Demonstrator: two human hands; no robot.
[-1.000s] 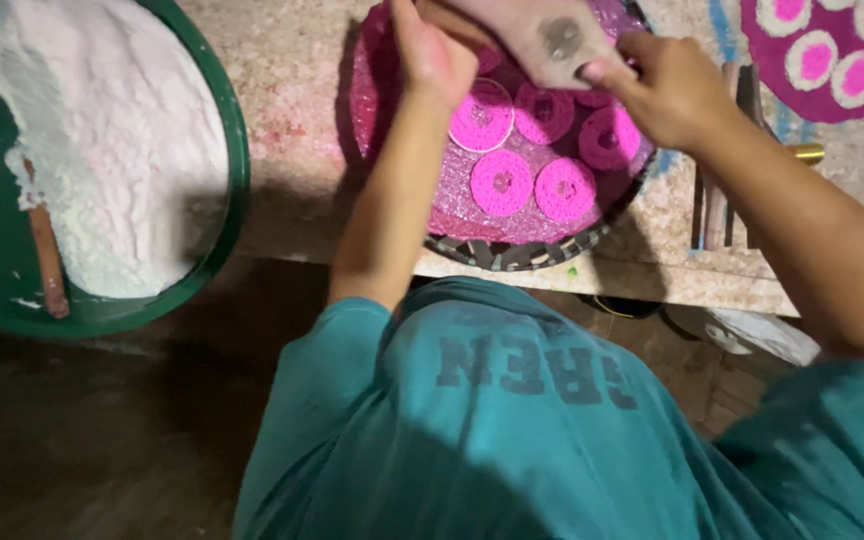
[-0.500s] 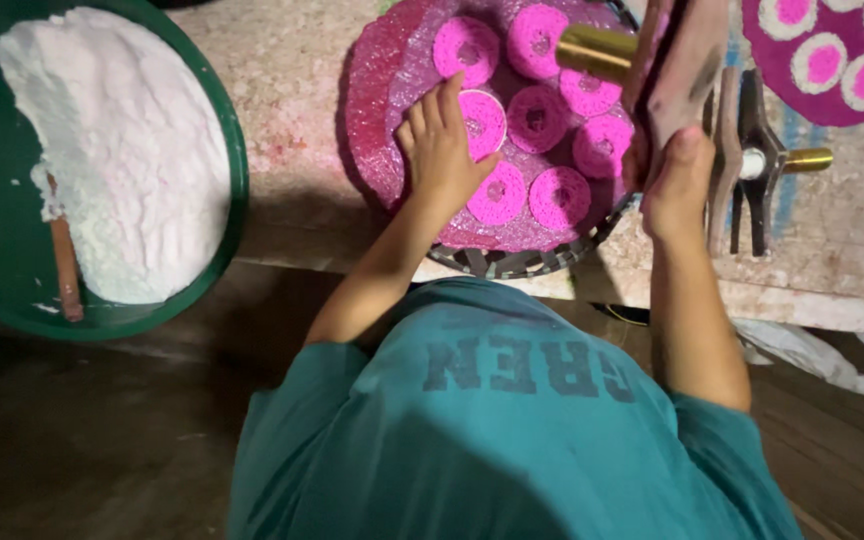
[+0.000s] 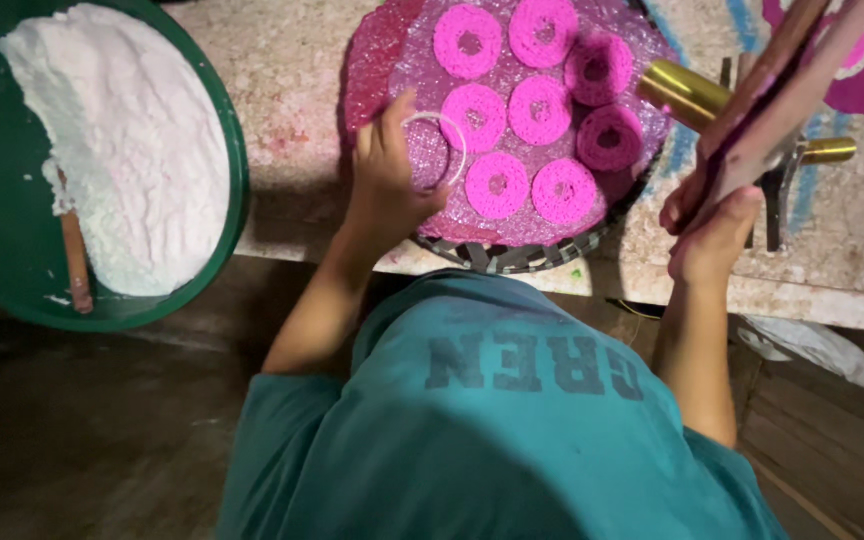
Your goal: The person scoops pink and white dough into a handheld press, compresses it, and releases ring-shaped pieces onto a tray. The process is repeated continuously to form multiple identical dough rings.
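The left hand (image 3: 387, 185) has come off the pink rings and now pinches a clear ring (image 3: 439, 150) at the tray's (image 3: 512, 255) near-left edge; the right hand (image 3: 717, 225) has lifted, clamped on a flat board (image 3: 782, 95); seven pink rings (image 3: 497, 185) lie formed.

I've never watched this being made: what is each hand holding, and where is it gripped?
The left hand pinches a thin clear ring by its left rim over the pink tray. The right hand grips a flat board by its lower end.
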